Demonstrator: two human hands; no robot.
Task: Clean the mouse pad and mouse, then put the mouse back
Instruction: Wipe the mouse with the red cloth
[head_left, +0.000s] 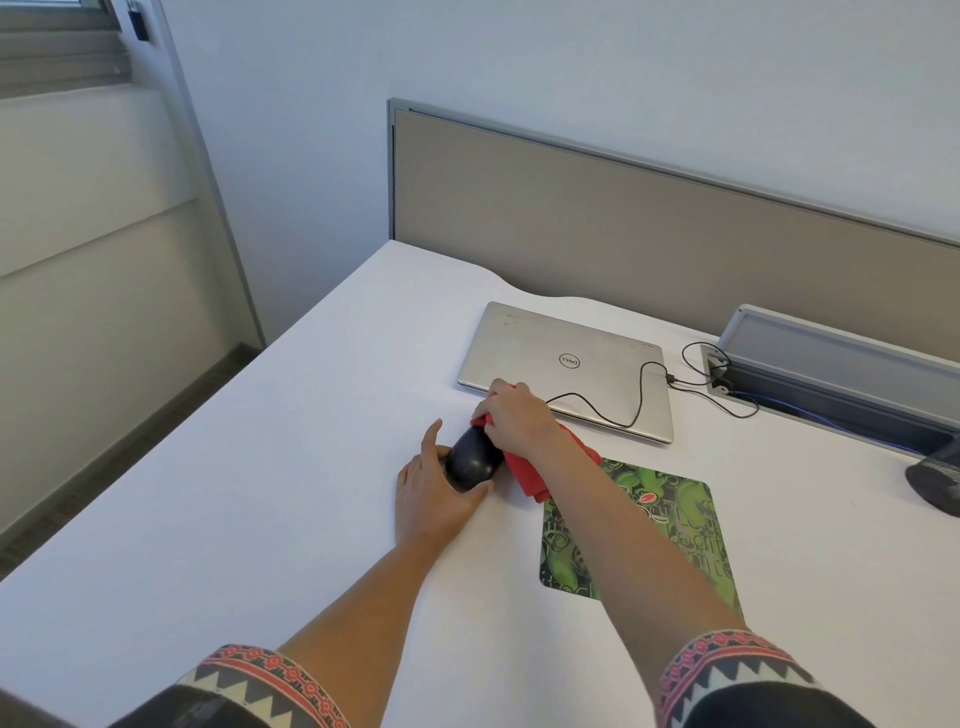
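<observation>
A black mouse (472, 460) rests on the white desk, left of the green patterned mouse pad (670, 525). My left hand (434, 496) grips the mouse from its near side, thumb and fingers around it. My right hand (519, 418) holds a red cloth (527, 470) and presses it against the far end of the mouse. The cloth hangs down over the mouse pad's upper left corner. My right forearm crosses over the pad's left part.
A closed silver laptop (566, 364) lies just beyond my hands, with a black cable (641, 387) running over it to a cable tray (831, 379) at the right. A beige divider (623, 218) stands behind. A dark object (935, 480) sits at the right edge.
</observation>
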